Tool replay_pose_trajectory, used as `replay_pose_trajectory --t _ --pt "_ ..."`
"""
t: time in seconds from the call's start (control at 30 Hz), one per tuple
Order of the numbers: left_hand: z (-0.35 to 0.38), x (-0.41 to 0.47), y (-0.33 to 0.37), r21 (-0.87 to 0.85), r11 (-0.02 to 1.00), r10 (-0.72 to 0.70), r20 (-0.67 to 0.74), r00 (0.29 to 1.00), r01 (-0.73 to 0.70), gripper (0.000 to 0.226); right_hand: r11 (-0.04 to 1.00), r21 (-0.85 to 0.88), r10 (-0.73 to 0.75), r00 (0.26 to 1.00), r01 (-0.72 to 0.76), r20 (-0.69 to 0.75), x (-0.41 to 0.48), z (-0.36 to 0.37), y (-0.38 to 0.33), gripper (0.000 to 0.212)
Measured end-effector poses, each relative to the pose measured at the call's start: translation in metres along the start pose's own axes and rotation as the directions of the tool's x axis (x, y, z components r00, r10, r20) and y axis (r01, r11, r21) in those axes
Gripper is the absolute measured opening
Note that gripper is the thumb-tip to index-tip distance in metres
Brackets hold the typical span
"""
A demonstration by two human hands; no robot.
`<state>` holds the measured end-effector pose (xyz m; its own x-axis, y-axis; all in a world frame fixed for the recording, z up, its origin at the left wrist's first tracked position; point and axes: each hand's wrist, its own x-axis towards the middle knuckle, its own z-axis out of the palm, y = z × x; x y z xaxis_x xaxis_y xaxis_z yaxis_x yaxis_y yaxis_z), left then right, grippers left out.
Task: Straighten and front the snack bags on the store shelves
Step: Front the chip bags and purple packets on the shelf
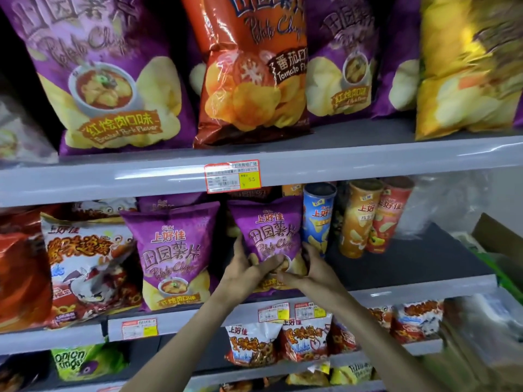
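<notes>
Now my left hand (245, 267) and right hand (309, 268) clasp the small purple foil bag (268, 227) mid-frame, to square it forward.

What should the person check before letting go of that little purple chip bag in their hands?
1. Left hand and right hand both hold the small purple bag: ok.
2. Its front faces outward, name readable: ok.
3. Its bottom rests on the middle shelf: hidden by the hands, cannot tell.
4. It matches the neighbouring purple bag: ok.
5. Right hand is clear of the blue can: very close, cannot tell.
</notes>
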<state>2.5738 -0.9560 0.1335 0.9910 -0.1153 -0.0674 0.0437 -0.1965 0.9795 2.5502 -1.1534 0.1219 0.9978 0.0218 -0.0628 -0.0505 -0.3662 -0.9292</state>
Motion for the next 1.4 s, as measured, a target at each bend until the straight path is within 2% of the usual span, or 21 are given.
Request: replay_pose_trajectory --t 0.07,0.27,0.37,0.43,0.53,0.57,0.7,0.77,0.93,1.03,1.1,1.17,1.27,1.4 --pt "-0.005 -0.006 -0.004 0.003 0.999 0.044 -0.017 0.999 -0.044 0.11 1.0 0.017 -0.012 1.0 0.012 0.004 0.0 -0.003 0.0 0.116" --pt "-0.011 -0.026 -0.003 -0.054 0.981 0.187 -0.035 0.982 -0.189 0.114 0.998 0.012 -0.067 0.996 0.066 0.058 -0.001 -0.008 -0.011 0.118" --pt "-0.015 -0.036 0.002 -0.074 0.975 0.207 -0.044 0.977 -0.21 0.11 0.996 0.011 -0.089 0.994 0.088 0.062 -0.006 -0.006 -0.012 0.11" --pt "-0.016 -0.039 0.004 -0.078 0.979 0.185 -0.019 0.983 -0.186 0.092 0.996 0.02 -0.087 0.994 0.086 0.062 -0.009 -0.005 -0.01 0.107" --pt "-0.018 -0.044 0.008 -0.107 0.988 0.126 0.095 0.988 -0.116 0.064 0.994 0.038 -0.101 0.994 0.099 0.047 -0.021 -0.005 -0.003 0.108" --pt "-0.019 -0.044 0.009 -0.136 0.988 0.088 0.126 0.988 -0.071 0.063 0.994 0.037 -0.105 0.994 0.104 0.041 -0.026 -0.005 -0.001 0.111" --pt "-0.022 -0.038 0.006 -0.214 0.974 -0.041 0.173 0.984 0.078 0.083 0.994 0.052 -0.104 0.992 0.1 0.071 -0.033 -0.005 0.0 0.117" --pt "-0.019 -0.037 0.009 -0.227 0.968 -0.075 0.153 0.985 0.109 0.082 0.994 0.068 -0.094 0.992 0.089 0.078 -0.032 -0.006 -0.006 0.113" --pt "-0.002 -0.045 0.015 -0.262 0.962 -0.062 0.047 0.997 0.072 0.081 0.989 0.123 -0.089 0.992 0.078 0.091 -0.031 -0.009 -0.013 0.101" --pt "0.006 -0.054 0.011 -0.267 0.962 -0.056 -0.024 0.998 0.047 0.072 0.984 0.172 -0.077 0.987 0.052 0.139 -0.036 -0.011 -0.009 0.082" --pt "0.009 -0.058 0.007 -0.274 0.961 -0.052 -0.018 0.998 0.045 0.082 0.978 0.203 -0.075 0.984 0.041 0.161 -0.04 -0.011 -0.004 0.074" --pt "0.012 -0.064 0.006 -0.286 0.957 -0.056 0.003 0.998 0.055 0.084 0.968 0.249 -0.084 0.983 0.04 0.166 -0.044 -0.013 -0.001 0.074" --pt "0.017 -0.077 0.007 -0.266 0.964 -0.011 0.027 1.0 0.018 0.063 0.961 0.271 -0.106 0.981 0.059 0.163 -0.047 -0.017 0.001 0.078" --pt "0.021 -0.098 0.009 -0.242 0.97 0.025 -0.064 0.998 -0.039 0.065 0.962 0.244 -0.173 0.965 0.123 0.195 -0.051 -0.023 0.004 0.091"
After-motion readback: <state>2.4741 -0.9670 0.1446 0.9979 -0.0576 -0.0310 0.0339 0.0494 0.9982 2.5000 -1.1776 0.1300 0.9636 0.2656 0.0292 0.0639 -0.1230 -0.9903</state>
